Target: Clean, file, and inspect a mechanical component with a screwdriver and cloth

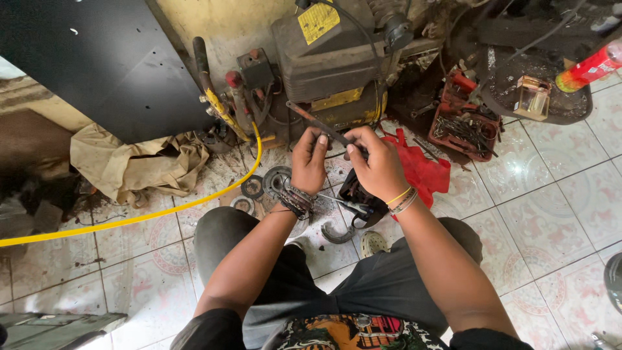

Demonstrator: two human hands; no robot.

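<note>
Both hands (310,161) (377,165) grip thin rod (311,120), slanting up-left to down-right.

We see a yellow rectangular label (318,21) atop the dark machine, a small clear box (532,98) on the dark tray, and a red-and-yellow spray can (591,67) at top right.

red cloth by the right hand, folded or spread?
Neither neatly: the red cloth lies crumpled in a loose heap on the tiled floor, beside the right hand.
</note>
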